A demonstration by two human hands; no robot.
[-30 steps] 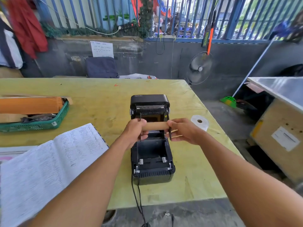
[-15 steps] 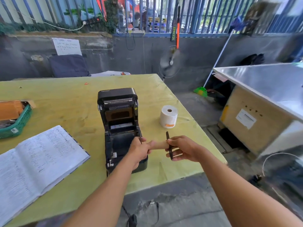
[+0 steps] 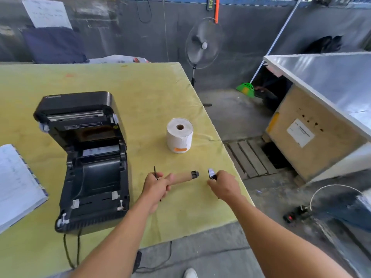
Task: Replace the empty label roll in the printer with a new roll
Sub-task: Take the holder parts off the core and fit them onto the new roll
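At printer's point(image 3: 86, 161) four o'clock, my left hand point(image 3: 155, 186) grips core point(image 3: 180, 178); right hand point(image 3: 223, 185) pinches pulled-off flange point(image 3: 211, 173), freeing spindle point(image 3: 194, 174) for roll point(image 3: 179, 135).

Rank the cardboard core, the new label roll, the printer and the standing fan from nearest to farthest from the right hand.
1. Cardboard core, just left of the right hand.
2. New label roll, beyond it on the table.
3. Printer, far left.
4. Standing fan, off the table, by the wall.

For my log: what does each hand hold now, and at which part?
Left hand: empty cardboard core, at its left end. Right hand: small black end piece, at its lower part.
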